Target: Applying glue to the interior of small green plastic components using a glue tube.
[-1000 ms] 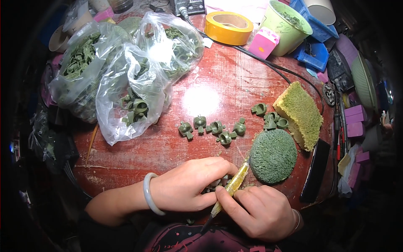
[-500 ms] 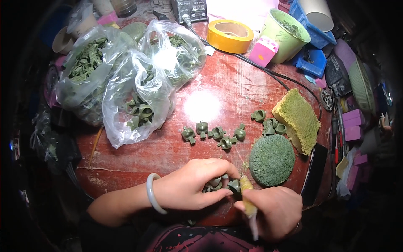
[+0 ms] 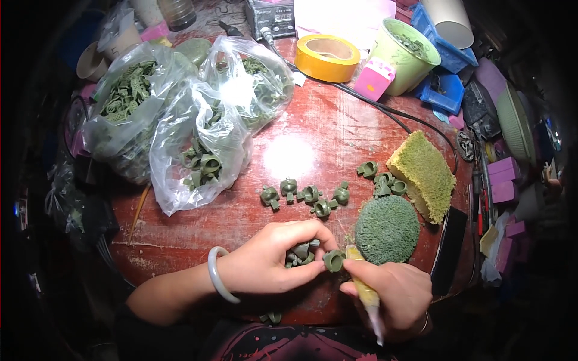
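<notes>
My left hand (image 3: 271,256), a pale bangle at its wrist, pinches a small dark green cup-shaped piece (image 3: 333,261) between thumb and fingertips. More green pieces (image 3: 303,251) sit in the curl of that hand. My right hand (image 3: 397,295) is closed round a slim tool with a yellow wrapped handle (image 3: 365,291) and a pale tail end. Its upper end is beside the pinched piece, and the tip is too small to make out. Beyond my hands lies a loose group of similar green pieces (image 3: 309,194). A round green textured pad (image 3: 387,230) is just past my right hand.
A yellow-green sponge block (image 3: 423,176) leans by the pad, near more green pieces (image 3: 383,185). Clear plastic bags (image 3: 192,135) of green parts fill the left. Farther back are a tape roll (image 3: 327,58), a green cup (image 3: 404,57), a control box (image 3: 271,19) and a black cable (image 3: 385,109).
The green piece between my left fingertips has been turned, so its round opening now shows. My right hand and the tool have shifted slightly, with the handle more slanted.
</notes>
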`<state>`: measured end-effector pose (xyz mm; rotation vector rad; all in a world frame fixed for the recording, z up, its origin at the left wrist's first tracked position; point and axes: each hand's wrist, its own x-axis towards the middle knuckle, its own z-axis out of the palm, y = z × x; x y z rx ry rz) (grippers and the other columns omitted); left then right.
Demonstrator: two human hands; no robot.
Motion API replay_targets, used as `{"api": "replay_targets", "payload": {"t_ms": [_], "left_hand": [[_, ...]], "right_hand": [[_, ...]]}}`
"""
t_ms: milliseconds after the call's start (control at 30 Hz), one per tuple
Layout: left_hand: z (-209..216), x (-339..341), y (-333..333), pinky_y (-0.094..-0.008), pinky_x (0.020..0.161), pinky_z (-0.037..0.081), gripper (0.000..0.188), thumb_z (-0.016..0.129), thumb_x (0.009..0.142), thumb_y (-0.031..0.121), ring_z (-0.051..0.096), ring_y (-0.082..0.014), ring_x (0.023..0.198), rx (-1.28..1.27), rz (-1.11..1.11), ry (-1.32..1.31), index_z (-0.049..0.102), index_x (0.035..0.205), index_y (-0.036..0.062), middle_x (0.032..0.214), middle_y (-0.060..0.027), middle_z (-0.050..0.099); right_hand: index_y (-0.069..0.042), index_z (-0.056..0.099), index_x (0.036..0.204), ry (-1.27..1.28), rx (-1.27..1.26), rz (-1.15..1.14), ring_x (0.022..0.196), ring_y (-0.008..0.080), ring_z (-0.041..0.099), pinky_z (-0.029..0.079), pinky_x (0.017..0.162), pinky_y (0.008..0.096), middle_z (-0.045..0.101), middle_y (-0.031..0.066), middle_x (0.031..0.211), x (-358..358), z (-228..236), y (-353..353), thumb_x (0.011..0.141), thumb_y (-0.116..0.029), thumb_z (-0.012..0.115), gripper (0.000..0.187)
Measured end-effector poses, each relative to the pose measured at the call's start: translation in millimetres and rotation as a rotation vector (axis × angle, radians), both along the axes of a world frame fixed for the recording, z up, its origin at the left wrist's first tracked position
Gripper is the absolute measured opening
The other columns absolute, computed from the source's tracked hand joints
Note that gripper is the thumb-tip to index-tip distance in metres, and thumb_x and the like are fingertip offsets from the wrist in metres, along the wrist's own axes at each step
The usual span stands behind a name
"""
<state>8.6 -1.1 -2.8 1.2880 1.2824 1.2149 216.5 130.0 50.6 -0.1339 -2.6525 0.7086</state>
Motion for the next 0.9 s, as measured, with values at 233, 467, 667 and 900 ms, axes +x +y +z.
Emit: {"api": "replay_targets", "payload": {"t_ms": [233,467,667,900], "left_hand": [[4,-1,2,-0.0314,0.087,0.055,0.025,0.072,0.093,-0.001,0.067,-0.0143,0.095,0.019,-0.020,0.001,0.069,0.118,-0.0018,0.104,-0.0072,0.072],[7,-3,1,-0.0318,0.088,0.055,0.028,0.076,0.092,0.000,0.068,-0.0145,0.096,-0.008,-0.064,0.000,0.069,0.119,-0.0021,0.105,-0.0079,0.072],[5,-6,2,-0.0326,0.092,0.055,0.036,0.079,0.092,0.003,0.068,-0.0162,0.100,0.001,-0.117,-0.046,0.067,0.126,-0.0023,0.112,-0.0100,0.072],[6,-7,2,-0.0344,0.095,0.055,0.040,0.081,0.090,0.003,0.069,-0.0180,0.104,0.021,-0.135,-0.011,0.067,0.127,-0.0023,0.117,-0.0109,0.072]], "right_hand": [[0.003,0.074,0.121,0.095,0.074,0.005,0.065,0.0179,0.067,0.050,0.052,0.0307,0.067,0.0058,0.081,0,-2,-4,0.088,-0.018,0.085,0.040],[0.000,0.077,0.117,0.053,0.092,0.051,0.063,0.0143,0.061,0.045,0.051,0.0291,0.058,0.0022,0.077,-2,-4,-6,0.089,-0.019,0.082,0.035],[0.001,0.076,0.117,0.048,0.120,0.046,0.061,0.0135,0.060,0.044,0.050,0.0283,0.057,0.0014,0.076,-3,-2,-6,0.090,-0.019,0.082,0.034],[-0.003,0.078,0.111,-0.046,0.126,0.028,0.063,0.0185,0.066,0.050,0.053,0.0318,0.064,0.0027,0.076,-2,6,-8,0.085,-0.019,0.088,0.032]]}}
